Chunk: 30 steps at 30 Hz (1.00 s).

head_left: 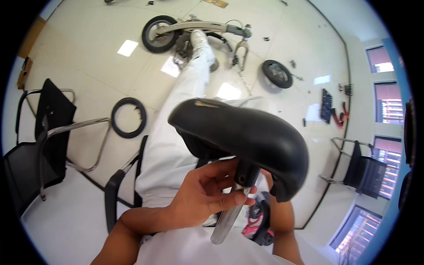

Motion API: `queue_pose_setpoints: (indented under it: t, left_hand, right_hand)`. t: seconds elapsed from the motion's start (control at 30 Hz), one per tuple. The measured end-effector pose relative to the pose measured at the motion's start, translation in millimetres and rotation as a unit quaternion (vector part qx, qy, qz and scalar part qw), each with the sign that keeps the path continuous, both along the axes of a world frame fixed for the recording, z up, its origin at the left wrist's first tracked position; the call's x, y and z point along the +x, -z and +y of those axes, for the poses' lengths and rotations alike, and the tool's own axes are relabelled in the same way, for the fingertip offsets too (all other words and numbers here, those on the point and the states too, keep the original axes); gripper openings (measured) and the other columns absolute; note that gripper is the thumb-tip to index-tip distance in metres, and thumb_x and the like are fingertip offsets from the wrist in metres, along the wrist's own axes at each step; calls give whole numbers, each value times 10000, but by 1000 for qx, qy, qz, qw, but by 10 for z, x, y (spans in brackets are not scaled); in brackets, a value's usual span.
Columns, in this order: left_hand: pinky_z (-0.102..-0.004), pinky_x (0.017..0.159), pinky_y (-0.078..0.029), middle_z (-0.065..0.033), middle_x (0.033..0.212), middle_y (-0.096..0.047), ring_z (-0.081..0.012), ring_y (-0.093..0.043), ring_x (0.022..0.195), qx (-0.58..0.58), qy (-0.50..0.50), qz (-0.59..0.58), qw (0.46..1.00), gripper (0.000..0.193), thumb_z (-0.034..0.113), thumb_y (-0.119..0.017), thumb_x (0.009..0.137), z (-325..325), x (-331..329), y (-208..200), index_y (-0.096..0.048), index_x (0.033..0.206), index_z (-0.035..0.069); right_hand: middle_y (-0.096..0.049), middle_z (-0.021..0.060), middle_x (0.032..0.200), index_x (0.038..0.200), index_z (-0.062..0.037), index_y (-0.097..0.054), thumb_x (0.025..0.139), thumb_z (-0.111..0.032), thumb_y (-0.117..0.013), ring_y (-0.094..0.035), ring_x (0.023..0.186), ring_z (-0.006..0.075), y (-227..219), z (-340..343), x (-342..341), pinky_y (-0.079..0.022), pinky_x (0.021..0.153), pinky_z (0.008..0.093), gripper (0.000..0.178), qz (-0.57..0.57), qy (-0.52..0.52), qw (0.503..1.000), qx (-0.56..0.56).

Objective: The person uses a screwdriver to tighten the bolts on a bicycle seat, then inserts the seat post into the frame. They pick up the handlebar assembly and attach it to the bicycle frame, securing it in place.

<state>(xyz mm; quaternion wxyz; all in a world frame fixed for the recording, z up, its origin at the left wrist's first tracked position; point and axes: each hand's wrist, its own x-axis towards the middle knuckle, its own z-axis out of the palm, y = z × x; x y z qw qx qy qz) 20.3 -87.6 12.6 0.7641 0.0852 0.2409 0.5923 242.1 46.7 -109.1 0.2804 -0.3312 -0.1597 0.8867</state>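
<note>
Tiled floor (88,66): bicycle frame (198,28), loose tyre (128,118), chairs (48,132).

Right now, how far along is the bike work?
Done: the saddle with its seat post is off the frame, and one wheel and a tyre lie loose on the floor. In hand: the left hand grips the post under the saddle; the right hand is hidden behind it. Left: one wheel remains on the frame.
</note>
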Motion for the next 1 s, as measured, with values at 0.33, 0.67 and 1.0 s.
queue_pose_setpoints:
  t: [0.33, 0.67, 1.0]
  left_hand:
    - [-384, 918, -549, -105, 1134, -600, -205, -551, 1118, -35, 82, 28, 996, 416, -150, -664, 758, 62, 314, -197, -543, 1141, -41]
    - [-284, 902, -518, -74, 1140, -587, -135, -579, 1019, -8, 56, 27, 998, 512, 11, -744, 770, 64, 420, -154, -503, 1220, -24]
    - [-270, 856, -519, -75, 1039, -627, -128, -600, 979, -36, 40, 36, 998, 428, 15, -753, 763, 93, 419, -218, -546, 1136, -13]
  right_hand:
    - [-520, 107, 846, 944, -21, -472, 804, -198, -469, -533, 828, 216, 75, 23, -4, -446, 758, 323, 225, 187, -34, 981, -50]
    - [-518, 113, 875, 956, -24, -477, 808, -198, -472, -523, 855, 212, 187, 25, 25, -438, 774, 320, 228, 183, -38, 980, -66]
    - [-515, 120, 905, 968, -27, -481, 812, -198, -474, -513, 882, 208, 289, 85, 79, -431, 789, 316, 232, 162, -36, 985, -51]
